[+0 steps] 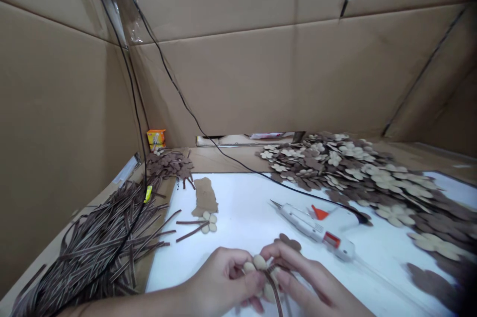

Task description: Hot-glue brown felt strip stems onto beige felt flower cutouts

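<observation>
Mostly hidden felt flower (pixel 260 262) between both hands (pixel 219 282) (pixel 309 277)

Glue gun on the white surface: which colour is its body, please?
The glue gun body is white, with orange and red parts; head view.

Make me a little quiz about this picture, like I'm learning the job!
1. Which tool lies on the white surface just beyond the left hand and right hand?
2. True or false: the hands hold a beige flower shape.
3. What colours is the small box in the far corner? A: blue, B: orange and yellow, C: green.

Key: 1. a hot glue gun; 2. true; 3. B
</observation>
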A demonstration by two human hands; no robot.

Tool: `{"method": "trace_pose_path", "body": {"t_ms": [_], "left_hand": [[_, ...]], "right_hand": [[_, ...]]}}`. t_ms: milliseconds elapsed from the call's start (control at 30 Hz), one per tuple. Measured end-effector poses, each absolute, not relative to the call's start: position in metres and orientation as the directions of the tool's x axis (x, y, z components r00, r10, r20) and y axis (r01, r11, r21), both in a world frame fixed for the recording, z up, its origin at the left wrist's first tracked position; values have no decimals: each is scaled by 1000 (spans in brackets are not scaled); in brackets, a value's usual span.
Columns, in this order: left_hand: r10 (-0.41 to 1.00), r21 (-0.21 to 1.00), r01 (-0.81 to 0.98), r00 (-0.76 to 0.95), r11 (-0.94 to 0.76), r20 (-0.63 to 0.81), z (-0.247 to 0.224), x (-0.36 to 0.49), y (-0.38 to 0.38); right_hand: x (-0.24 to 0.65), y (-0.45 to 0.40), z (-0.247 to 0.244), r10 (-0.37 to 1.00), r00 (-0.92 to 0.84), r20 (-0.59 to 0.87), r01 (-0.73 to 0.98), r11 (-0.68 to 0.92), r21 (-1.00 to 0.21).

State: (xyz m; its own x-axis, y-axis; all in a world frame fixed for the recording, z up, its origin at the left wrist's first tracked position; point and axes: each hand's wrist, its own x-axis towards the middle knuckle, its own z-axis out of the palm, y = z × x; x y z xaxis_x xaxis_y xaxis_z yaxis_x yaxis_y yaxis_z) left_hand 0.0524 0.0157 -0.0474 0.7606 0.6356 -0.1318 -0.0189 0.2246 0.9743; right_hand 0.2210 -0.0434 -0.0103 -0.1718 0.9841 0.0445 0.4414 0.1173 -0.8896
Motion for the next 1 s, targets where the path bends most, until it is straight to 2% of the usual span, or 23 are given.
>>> {"method": "trace_pose_path", "body": {"t_ms": [233,433,567,667,800,1000], "left_hand": [[712,965,-49,685,257,-155,-42,51,18],[776,960,3,588,280,-228,-34,51,18],[703,950,37,665,309,-255,-31,49,16],[648,957,42,728,286,-226,-33,48,17],[612,965,70,761,253,-216,-36,46,17],[574,959,76,787,273,-226,-37,46,17]], "right_hand": [[220,-44,-13,990,-130,47,405,96,-909],[221,-42,-16,979,-198,-45,403,39,-914],[221,-45,-19,981,-189,-50,410,32,-912],[221,-47,-20,966,-256,-42,421,72,-904],[220,-45,-22,945,-328,-1,325,112,-939],[221,-41,-24,976,-218,-7,299,60,-952]]}}
